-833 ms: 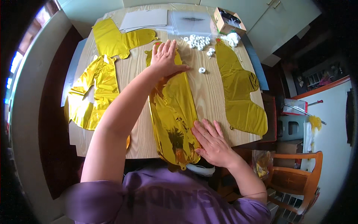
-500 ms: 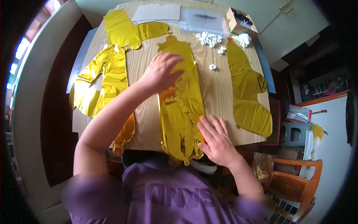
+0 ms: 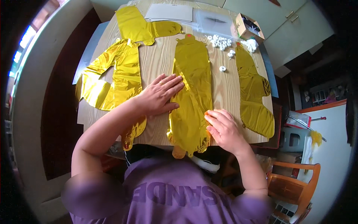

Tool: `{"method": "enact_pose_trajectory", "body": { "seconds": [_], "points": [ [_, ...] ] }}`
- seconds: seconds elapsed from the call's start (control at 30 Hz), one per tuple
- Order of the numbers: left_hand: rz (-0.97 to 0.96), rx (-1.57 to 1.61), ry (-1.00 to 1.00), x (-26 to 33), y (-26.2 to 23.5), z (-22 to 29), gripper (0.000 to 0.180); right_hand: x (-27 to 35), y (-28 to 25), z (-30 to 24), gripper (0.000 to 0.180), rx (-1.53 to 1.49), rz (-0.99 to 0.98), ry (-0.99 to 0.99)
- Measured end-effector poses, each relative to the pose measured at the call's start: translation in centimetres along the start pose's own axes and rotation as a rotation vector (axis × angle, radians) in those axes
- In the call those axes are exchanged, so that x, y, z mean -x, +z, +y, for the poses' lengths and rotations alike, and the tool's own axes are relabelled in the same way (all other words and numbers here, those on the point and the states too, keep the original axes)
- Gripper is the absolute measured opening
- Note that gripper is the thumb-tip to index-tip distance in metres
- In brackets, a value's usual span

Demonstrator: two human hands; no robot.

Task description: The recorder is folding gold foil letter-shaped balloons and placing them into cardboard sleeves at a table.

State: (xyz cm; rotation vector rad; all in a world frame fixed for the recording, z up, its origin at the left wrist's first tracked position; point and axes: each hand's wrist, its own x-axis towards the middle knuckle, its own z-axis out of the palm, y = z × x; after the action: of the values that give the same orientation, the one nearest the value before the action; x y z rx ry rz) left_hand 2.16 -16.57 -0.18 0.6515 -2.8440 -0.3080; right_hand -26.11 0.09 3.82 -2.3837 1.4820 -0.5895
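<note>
In front of me lies a long gold foil balloon (image 3: 192,93), uninflated, its near end slightly past the table's front edge. My left hand (image 3: 158,95) rests on its left side, fingers stretched out and the palm partly over the wood. At the right edge of the same balloon is my right hand (image 3: 225,128), fingers slightly bent and touching the foil, thumb apart from them. Nothing shows inside either hand. A branching gold foil balloon (image 3: 125,69) lies to the left, partly covered by my left forearm.
Another gold foil balloon (image 3: 138,28) lies at the far left, and a curved one (image 3: 253,97) at the right. Small white rolls (image 3: 220,42) sit near a cardboard box (image 3: 248,28). White sheets (image 3: 169,13) lie at the back of the table. A wooden chair (image 3: 294,186) stands lower right.
My left hand has come down from above the balloon and now lies flat on its left side. The right hand remains at the right edge. The whole view has shifted slightly.
</note>
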Motion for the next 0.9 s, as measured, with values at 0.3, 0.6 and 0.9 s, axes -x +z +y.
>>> {"method": "enact_pose_trajectory", "body": {
  "seconds": [0.3,0.6,0.9],
  "points": [
    [0.053,-0.027,0.02,0.3,0.6,1.9,0.082,-1.9,0.5,1.4,0.04,0.136,0.001,-0.063],
    [0.043,-0.044,0.034,0.5,0.4,1.8,0.092,-2.0,0.6,1.5,0.042,0.132,0.009,-0.069],
    [0.011,-0.025,0.055,0.2,-0.3,3.2,0.096,-2.0,0.1,2.0,0.043,0.064,0.003,-0.11]
  ]
}}
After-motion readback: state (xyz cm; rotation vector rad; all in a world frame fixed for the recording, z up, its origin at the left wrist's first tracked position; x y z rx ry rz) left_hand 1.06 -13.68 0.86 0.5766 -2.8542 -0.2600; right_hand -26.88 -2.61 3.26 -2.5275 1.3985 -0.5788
